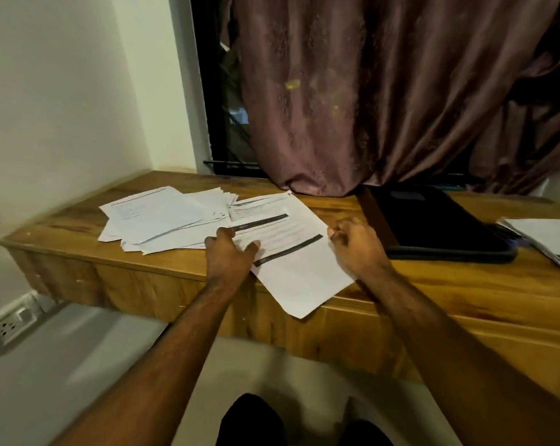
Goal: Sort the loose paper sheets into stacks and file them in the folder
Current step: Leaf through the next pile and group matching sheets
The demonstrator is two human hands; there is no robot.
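A messy pile of loose white sheets (162,217) lies on the left part of the wooden table (433,291). One printed sheet with dark bars (291,252) lies slanted in the middle, its near corner hanging over the table's front edge. My left hand (230,252) rests flat on that sheet's left edge, fingers spread. My right hand (355,243) is curled at the sheet's right edge and seems to pinch it. A black folder (433,223) lies flat to the right of my right hand.
A second stack of papers (545,239) sits at the table's far right edge. A brown curtain (384,91) hangs over the table's back, touching it. A wall socket (11,323) is low on the left wall. My dark shoes show below.
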